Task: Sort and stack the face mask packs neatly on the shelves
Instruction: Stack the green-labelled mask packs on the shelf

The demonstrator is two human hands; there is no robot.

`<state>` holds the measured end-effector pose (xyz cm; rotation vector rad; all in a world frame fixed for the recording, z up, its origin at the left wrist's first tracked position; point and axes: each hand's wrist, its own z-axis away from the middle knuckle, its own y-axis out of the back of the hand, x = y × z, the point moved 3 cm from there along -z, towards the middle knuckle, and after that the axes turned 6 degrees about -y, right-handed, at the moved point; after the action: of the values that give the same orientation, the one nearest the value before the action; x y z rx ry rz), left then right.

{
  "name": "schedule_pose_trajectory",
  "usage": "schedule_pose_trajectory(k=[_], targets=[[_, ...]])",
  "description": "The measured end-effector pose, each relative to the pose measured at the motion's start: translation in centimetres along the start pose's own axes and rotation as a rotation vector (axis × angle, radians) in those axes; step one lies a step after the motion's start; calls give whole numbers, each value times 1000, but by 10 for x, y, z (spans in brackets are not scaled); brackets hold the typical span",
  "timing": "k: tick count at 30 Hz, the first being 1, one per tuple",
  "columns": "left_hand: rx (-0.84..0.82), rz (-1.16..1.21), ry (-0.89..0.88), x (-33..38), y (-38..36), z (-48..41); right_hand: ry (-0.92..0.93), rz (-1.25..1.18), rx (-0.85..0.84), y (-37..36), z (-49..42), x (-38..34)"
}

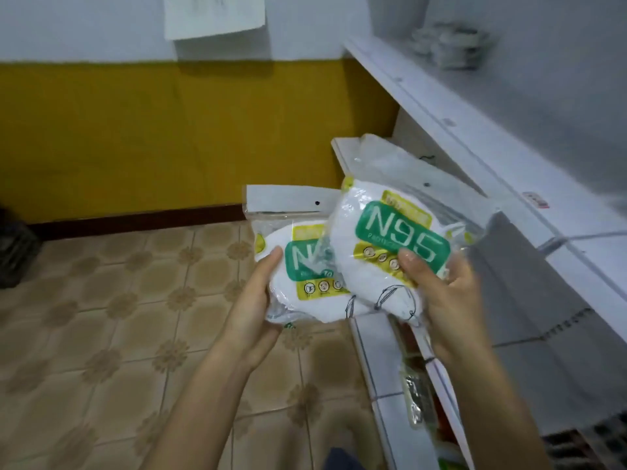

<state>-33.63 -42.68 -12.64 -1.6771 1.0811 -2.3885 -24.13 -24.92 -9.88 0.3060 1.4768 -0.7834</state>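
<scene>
Left hand: the person's left hand [252, 300] grips the left clear plastic pack of white N95 face masks with a green and yellow label [298, 266], thumb over the front edge and the other fingers hidden under the pack.
Right hand: the right hand [441, 293] grips the right clear plastic pack of white N95 masks with the same green label [390, 245], thumb pressed on the label, fingers curled behind it.
Where the packs are: both are held in the air in front of the person, above the brown patterned tiled floor [101, 317] and just beside the white shelf unit [475, 147]; neither rests on a shelf yet.
How the packs relate: the right pack overlaps the left one's right edge and sits tilted, while the left lies more level, its white header card [288, 198] pointing away.
Why held this way: both labels face up, probably so the person can check that the two match and square them before stacking.
Shelves: a white upper shelf runs along the right; blurred pale items [448, 45] sit far back on it. Lower down, other packaged goods [417, 398] show in the unit.
Surroundings: a yellow and white wall [169, 130] stands behind, with a white paper sheet [213, 15] fixed on it.
Stage: apparently mid-sort, packs in hand, placing not yet done.
Handling: the thin bags are likely slippery and may slide apart.
</scene>
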Motion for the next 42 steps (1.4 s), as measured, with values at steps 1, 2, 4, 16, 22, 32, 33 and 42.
schedule_pose_trajectory(k=[1,2,4,16,22,32,33,42], targets=[[8,14,-18,6,-5,-15,45,-44,38,2,-20,-12],[20,23,-37,11,-7,-30,83,-67,64,6,-39,-23],[44,20,-64,20,-11,-59,147,-89,72,10,-73,-48],[64,65,-164,48,-6,-181,-166,245,-402,-86,-200,5],[-11,-123,-64,78,27,-292,-169,333,-346,-134,-295,10],[-283,-347,-73,160,56,-491,-3,373,-42,-232,-438,-6],[-281,-375,-71,161,58,-507,7,380,-29,-236,-447,-5],[-292,-412,-117,159,37,-605,142,366,143,-240,-526,-4]])
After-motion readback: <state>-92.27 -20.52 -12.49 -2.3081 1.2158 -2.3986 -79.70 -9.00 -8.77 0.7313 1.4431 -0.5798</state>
